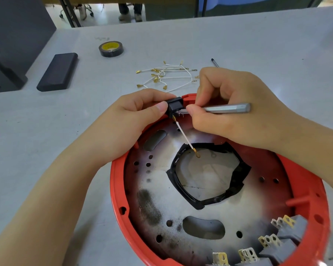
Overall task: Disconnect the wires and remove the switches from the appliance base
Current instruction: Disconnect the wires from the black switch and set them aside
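Note:
The round red appliance base (117, 189) lies open side up on the grey table, with a black-taped hole in its middle. My left hand (131, 121) pinches a small black switch (175, 106) at the base's far rim. One white wire (185, 136) with brass terminals hangs from the switch into the base. My right hand (229, 108) grips a grey metal tool (227, 108) whose tip meets the switch's back. Several grey switches (288, 240) with metal tabs sit in the near right rim.
Several loose white wires (167, 75) with brass terminals lie just beyond the base. Black tape roll (111, 48) and a black block (58, 71) sit at the far left. A thin pen-like tool (215, 62) lies behind my right hand. A dark box (6, 54) stands at the left edge.

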`<move>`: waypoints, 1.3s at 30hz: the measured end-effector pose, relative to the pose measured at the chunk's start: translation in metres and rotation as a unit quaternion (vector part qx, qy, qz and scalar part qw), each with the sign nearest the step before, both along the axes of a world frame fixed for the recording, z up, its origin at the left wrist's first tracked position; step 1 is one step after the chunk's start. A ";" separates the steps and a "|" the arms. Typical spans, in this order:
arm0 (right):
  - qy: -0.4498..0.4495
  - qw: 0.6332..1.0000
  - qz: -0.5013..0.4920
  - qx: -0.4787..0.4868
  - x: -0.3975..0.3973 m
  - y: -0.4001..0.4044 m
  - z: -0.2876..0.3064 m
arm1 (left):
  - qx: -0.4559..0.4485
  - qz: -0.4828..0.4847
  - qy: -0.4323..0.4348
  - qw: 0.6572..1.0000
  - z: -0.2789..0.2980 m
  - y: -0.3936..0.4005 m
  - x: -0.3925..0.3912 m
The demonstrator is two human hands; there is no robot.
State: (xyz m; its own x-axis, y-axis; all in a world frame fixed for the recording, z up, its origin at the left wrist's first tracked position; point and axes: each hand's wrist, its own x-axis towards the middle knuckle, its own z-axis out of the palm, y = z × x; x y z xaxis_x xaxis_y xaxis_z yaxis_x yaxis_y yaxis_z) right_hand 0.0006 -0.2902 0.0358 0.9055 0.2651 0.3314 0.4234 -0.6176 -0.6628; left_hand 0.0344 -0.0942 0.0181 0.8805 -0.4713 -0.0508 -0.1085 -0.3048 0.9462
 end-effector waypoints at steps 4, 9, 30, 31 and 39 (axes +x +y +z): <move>0.005 1.000 0.005 -0.009 0.000 0.001 0.001 | 0.001 0.006 0.002 1.000 0.000 0.000 0.000; 0.002 1.000 0.009 -0.021 -0.001 0.001 -0.001 | 0.006 0.008 -0.003 1.000 0.001 0.000 -0.001; -0.024 0.998 0.056 -0.024 0.003 0.005 -0.004 | 0.004 0.008 0.000 1.000 0.000 -0.002 -0.003; -0.021 0.998 0.059 -0.027 0.004 0.005 -0.004 | 0.004 0.009 -0.001 1.000 0.000 -0.002 -0.002; 0.051 0.997 0.055 -0.015 0.013 0.008 0.001 | 0.007 0.007 -0.011 1.000 0.003 -0.003 -0.004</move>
State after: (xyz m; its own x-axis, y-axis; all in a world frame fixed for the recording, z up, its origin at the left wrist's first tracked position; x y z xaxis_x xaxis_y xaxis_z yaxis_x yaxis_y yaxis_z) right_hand 0.0138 -0.2822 0.0371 0.8994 0.3725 0.2286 0.4201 -0.5923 -0.6875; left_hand 0.0309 -0.0974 0.0216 0.8884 -0.4575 -0.0384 -0.1242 -0.3201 0.9392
